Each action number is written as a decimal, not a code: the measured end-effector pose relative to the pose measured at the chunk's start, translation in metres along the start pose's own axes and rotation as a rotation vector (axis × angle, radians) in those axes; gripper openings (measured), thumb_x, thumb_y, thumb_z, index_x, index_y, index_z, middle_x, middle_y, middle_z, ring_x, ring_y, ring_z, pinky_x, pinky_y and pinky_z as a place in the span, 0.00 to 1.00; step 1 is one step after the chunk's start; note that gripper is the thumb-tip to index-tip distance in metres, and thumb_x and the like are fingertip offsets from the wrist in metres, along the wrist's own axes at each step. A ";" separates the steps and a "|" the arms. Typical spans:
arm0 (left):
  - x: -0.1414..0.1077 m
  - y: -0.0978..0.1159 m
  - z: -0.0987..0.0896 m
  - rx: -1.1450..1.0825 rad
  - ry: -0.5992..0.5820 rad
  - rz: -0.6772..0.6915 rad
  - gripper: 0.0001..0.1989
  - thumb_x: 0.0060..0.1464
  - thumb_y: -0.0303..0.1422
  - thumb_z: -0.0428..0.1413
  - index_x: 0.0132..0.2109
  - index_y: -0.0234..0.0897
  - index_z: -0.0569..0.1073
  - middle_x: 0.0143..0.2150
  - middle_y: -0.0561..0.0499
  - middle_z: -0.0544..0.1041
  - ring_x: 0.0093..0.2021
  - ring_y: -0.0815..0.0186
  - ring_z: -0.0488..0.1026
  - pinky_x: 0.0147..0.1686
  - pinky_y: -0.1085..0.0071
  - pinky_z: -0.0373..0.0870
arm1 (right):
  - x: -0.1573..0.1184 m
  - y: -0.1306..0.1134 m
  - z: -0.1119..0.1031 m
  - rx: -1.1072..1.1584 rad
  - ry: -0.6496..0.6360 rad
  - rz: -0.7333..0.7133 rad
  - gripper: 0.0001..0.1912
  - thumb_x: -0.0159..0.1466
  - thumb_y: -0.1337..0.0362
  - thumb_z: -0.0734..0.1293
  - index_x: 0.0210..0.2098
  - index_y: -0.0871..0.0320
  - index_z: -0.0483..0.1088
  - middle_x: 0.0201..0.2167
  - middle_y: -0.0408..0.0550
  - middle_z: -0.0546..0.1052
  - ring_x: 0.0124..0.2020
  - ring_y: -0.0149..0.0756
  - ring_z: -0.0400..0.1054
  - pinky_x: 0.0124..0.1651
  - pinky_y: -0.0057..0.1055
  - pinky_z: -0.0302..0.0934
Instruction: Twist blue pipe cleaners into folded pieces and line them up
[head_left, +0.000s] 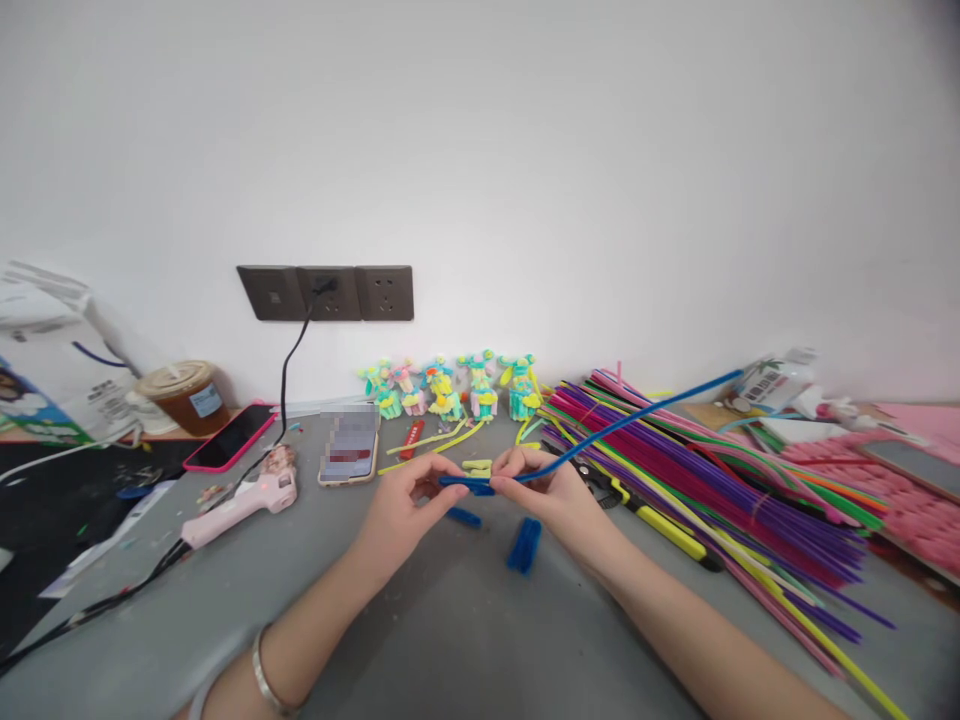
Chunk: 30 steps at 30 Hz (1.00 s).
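Observation:
A long blue pipe cleaner (pixel 626 425) is pinched between both hands above the middle of the grey table. My left hand (pixel 420 492) grips its folded left end. Close beside it, my right hand (pixel 529 482) pinches the same piece, and the free length rises to the upper right. Below the hands lie a short blue piece (pixel 464 517) and a compact blue bundle (pixel 523 546). Small yellow pieces (pixel 477 466) show just behind the fingertips. Several colourful pipe-cleaner figures (pixel 445 390) stand against the wall.
Many pipe cleaners (pixel 720 480) spread across the right, with a yellow-handled cutter (pixel 671 530) beside them. At left are a pink glue gun (pixel 244 505) with its cable, a phone (pixel 349 447), a pink-cased phone (pixel 231 438) and a drink cup (pixel 186 398).

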<state>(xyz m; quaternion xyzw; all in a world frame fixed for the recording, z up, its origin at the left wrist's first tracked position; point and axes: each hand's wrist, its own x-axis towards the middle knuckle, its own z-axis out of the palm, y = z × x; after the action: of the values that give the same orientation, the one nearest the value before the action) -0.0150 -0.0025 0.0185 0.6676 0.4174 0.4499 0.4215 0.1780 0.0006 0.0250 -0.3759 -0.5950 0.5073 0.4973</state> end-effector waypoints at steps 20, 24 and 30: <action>0.000 0.009 -0.002 -0.113 -0.018 -0.066 0.08 0.53 0.36 0.58 0.33 0.35 0.75 0.26 0.53 0.75 0.26 0.70 0.72 0.26 0.77 0.68 | -0.001 -0.002 -0.005 -0.160 -0.110 -0.014 0.12 0.56 0.57 0.72 0.26 0.59 0.69 0.26 0.44 0.72 0.28 0.33 0.66 0.32 0.28 0.59; 0.002 0.012 -0.004 -0.155 -0.029 -0.080 0.08 0.52 0.36 0.59 0.31 0.35 0.74 0.24 0.55 0.73 0.24 0.72 0.70 0.25 0.78 0.68 | 0.000 -0.007 -0.012 -0.193 -0.216 -0.033 0.11 0.57 0.58 0.72 0.30 0.59 0.72 0.26 0.45 0.73 0.29 0.33 0.66 0.33 0.28 0.59; 0.001 0.014 -0.004 -0.188 -0.096 -0.126 0.10 0.51 0.37 0.61 0.31 0.33 0.74 0.24 0.54 0.74 0.23 0.72 0.69 0.25 0.77 0.68 | 0.001 -0.008 -0.017 -0.151 -0.289 -0.072 0.08 0.57 0.61 0.73 0.29 0.60 0.74 0.28 0.46 0.74 0.32 0.34 0.68 0.36 0.29 0.61</action>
<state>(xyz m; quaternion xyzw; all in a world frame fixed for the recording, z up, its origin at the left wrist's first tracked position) -0.0161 -0.0049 0.0326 0.6183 0.3937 0.4274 0.5293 0.1947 0.0035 0.0330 -0.3137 -0.7097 0.4918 0.3951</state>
